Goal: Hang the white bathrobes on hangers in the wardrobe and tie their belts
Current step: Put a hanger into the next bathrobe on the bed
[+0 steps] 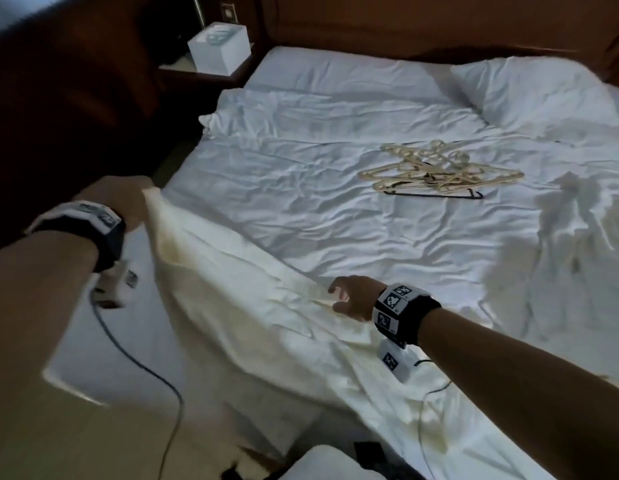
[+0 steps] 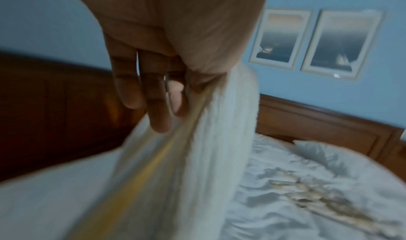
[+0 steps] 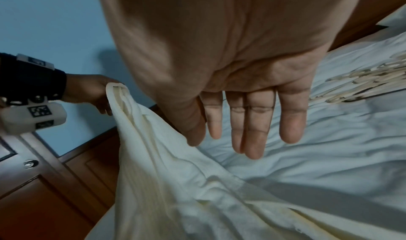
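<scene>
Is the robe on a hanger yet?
No. The robe hangs from the left hand over the bed; the hangers lie piled there.

- Left hand (image 1: 117,199) is raised at the left, arm stretched forward, a black band on the wrist; its fingers (image 2: 158,108) curl round a bunched edge of cloth (image 1: 211,271).
- Right hand (image 1: 353,297) reaches forward lower down, palm down, fingers (image 3: 252,122) straight and close together, thumb beside the cloth; wrist banded too.
</scene>
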The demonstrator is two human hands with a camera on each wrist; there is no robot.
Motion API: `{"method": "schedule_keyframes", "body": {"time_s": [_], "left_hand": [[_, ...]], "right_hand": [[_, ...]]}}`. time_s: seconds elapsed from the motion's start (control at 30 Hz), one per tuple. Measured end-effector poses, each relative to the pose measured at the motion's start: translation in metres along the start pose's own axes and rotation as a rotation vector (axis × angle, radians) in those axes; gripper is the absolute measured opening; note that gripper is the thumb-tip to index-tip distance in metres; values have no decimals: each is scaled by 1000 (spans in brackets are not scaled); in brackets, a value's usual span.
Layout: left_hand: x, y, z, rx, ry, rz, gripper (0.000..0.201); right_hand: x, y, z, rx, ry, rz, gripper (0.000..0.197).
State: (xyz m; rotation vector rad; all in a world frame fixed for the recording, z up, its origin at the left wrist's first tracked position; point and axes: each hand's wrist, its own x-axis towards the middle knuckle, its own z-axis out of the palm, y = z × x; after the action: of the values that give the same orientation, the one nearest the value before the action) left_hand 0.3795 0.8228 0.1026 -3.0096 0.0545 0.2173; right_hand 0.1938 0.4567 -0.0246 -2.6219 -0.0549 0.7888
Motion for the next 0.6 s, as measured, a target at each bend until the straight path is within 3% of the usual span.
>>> {"method": "schedule_keyframes", "body": {"time_s": [0.17, 0.27, 0.43, 0.6], "left_hand": [[18, 104, 76, -444, -77, 81, 21], [34, 171, 113, -690, -140, 137, 28], [77, 257, 168, -671, -356, 217, 43], [137, 296, 234, -465, -593, 183, 64]], "right_hand": [[50, 34, -8, -32, -24, 83, 41], [75, 74, -17, -36, -24, 169, 39], [109, 152, -23, -9, 5, 346, 38], [157, 213, -14, 2, -77, 468, 41]]}}
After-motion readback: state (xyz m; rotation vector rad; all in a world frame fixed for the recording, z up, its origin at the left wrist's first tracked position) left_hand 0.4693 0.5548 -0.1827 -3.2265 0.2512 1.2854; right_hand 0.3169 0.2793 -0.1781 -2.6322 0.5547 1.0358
